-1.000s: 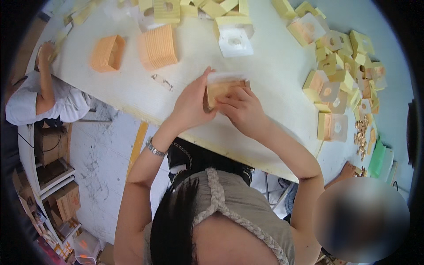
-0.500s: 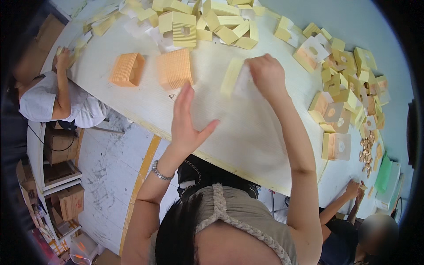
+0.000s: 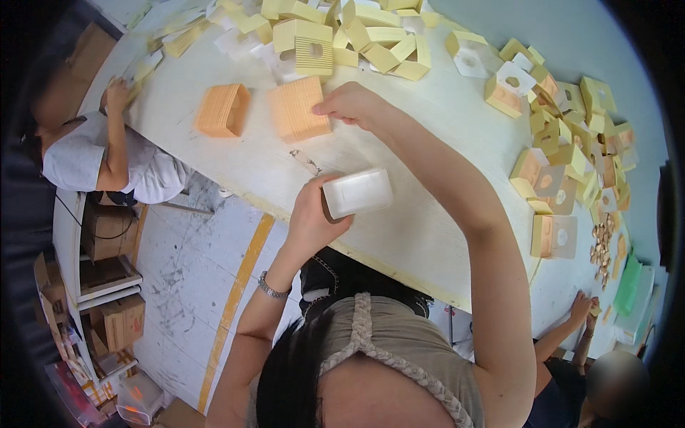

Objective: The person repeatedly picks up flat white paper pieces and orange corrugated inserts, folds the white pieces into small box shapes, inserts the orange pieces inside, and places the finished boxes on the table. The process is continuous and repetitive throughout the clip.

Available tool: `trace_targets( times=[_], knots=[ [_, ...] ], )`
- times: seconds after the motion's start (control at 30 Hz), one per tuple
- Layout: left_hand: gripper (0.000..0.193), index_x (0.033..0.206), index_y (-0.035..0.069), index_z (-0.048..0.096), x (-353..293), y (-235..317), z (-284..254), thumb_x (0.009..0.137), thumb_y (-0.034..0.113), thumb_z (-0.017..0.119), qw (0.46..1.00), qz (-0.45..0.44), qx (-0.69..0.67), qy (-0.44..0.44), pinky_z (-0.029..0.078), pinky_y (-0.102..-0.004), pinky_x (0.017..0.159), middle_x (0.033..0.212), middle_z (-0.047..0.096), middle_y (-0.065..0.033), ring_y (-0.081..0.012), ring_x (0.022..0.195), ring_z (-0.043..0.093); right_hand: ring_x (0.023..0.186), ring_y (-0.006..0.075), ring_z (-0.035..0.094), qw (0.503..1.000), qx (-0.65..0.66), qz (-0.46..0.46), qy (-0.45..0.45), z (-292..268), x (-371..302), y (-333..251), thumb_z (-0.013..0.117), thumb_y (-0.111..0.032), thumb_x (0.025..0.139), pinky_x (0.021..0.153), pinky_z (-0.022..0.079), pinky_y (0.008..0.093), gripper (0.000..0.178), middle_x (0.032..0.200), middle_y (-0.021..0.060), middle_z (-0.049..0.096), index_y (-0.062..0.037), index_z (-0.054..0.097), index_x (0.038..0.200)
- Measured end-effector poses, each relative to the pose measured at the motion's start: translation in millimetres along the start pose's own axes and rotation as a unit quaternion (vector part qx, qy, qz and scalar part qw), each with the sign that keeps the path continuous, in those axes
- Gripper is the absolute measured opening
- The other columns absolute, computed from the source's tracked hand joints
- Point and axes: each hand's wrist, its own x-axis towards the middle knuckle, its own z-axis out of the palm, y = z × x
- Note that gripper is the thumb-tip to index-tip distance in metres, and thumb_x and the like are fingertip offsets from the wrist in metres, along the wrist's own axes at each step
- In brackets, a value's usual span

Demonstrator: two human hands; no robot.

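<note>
Left hand (image 3: 317, 217): curled, thumb on one side and fingers on the other, clamped on the left end of a white box (image 3: 362, 192), held over the near part of the table (image 3: 421, 235); a pale, flat face shows, contents cannot be told. Right hand (image 3: 351, 105): well apart from the left, fingers bunched, tips at the right edge of an orange stack (image 3: 300, 110); whether they pinch a layer cannot be told. Second orange stack (image 3: 216, 110): to the left, layered, hollow at its right end. Yellow boxes, far heap (image 3: 382, 36): tumbled together, several with cut-out panels. Yellow boxes, right heap (image 3: 564, 153): many flaps open, pale orange interiors visible in some. Gold pieces (image 3: 603, 242): loose, beside the right heap. Cartons (image 3: 118, 322): on a shelf at left. Clear bin (image 3: 139, 396): lower left, contents indistinct.
</note>
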Motion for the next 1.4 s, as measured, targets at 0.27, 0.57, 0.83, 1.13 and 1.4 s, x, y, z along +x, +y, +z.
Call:
trace_targets(
  times=[0.27,0.57,0.83,1.13,1.4],
  knots=[
    [0.060,0.116,-0.001,0.049,25.1,-1.5,5.8,0.066,0.012,0.079,1.000,-0.008,0.009,-0.002,0.049,-0.0444,0.085,0.104,0.062,-0.0195,-0.0379,0.098,0.060,0.054,0.0062,0.042,0.986,0.150,0.076,-0.022,-20.7,-35.0,12.8,0.083,-0.023,0.075,0.049,0.032,0.0208,0.029,0.063,-0.0033,0.049,-0.0110,0.057,0.072],
    [0.062,0.113,-0.002,0.050,34.0,4.7,3.9,0.064,0.016,0.082,0.999,0.005,0.040,-0.005,0.050,-0.0435,0.080,0.098,0.063,-0.0196,-0.0367,0.091,0.062,0.067,0.0079,0.052,0.991,0.127,0.047,-0.004,-54.2,-28.0,37.4,0.078,-0.032,0.080,0.054,0.044,0.0231,0.037,0.081,-0.0019,0.059,-0.0050,0.065,0.102],
    [0.066,0.110,-0.002,0.050,40.7,7.6,3.5,0.062,0.021,0.088,0.997,-0.045,0.047,-0.032,0.050,-0.0391,0.077,0.098,0.063,-0.0168,-0.0320,0.088,0.062,0.113,0.0334,0.056,0.818,-0.492,-0.048,0.293,-124.1,-137.8,93.2,0.065,-0.042,0.087,0.089,0.050,0.0381,0.059,0.130,0.0166,0.055,-0.0057,0.053,0.133],
    [0.072,0.121,0.000,0.050,55.6,6.8,11.7,0.063,0.021,0.087,0.995,-0.081,0.015,-0.062,0.050,-0.0383,0.082,0.107,0.062,-0.0165,-0.0304,0.097,0.060,0.108,0.0295,0.054,0.736,-0.500,-0.406,0.209,-64.7,-220.3,117.3,0.068,-0.027,0.082,0.089,0.045,0.0415,0.044,0.128,0.0131,0.054,-0.0113,0.061,0.123],
    [0.079,0.126,0.004,0.050,58.5,19.1,21.1,0.059,0.023,0.088,0.994,-0.051,-0.014,-0.097,0.049,-0.0388,0.086,0.114,0.061,-0.0154,-0.0331,0.103,0.059,0.118,0.0279,0.048,0.663,-0.622,-0.409,0.076,-28.6,-172.0,64.9,0.071,-0.022,0.075,0.097,0.040,0.0417,0.041,0.127,0.0097,0.053,-0.0115,0.064,0.114]
  ],
)
